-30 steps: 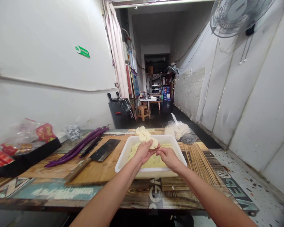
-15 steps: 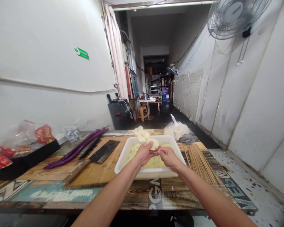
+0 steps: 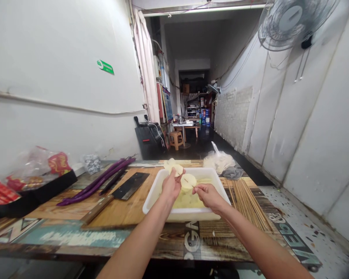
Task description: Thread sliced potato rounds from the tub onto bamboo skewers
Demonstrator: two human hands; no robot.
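Note:
My left hand (image 3: pixel 170 186) pinches pale round potato slices (image 3: pixel 174 168) threaded on a thin bamboo skewer, above a white plastic tray (image 3: pixel 192 214). My right hand (image 3: pixel 208 193) grips the skewer's near end, and one slice (image 3: pixel 189 181) sits on the stick between the two hands. The tray holds several more pale yellow slices (image 3: pixel 189 199). Both hands hover over the tray's middle.
A cleaver (image 3: pixel 120 192) lies on a wooden cutting board (image 3: pixel 120 211) left of the tray, beside long purple eggplants (image 3: pixel 97 181). A bundle of bamboo skewers (image 3: pixel 248 203) lies right of the tray. A white plastic bag (image 3: pixel 219 159) sits behind, and a black tray of red packets (image 3: pixel 26 188) far left.
The hands have drawn apart along the skewer. My left hand slid the slices further up the stick, and one slice now shows between the hands.

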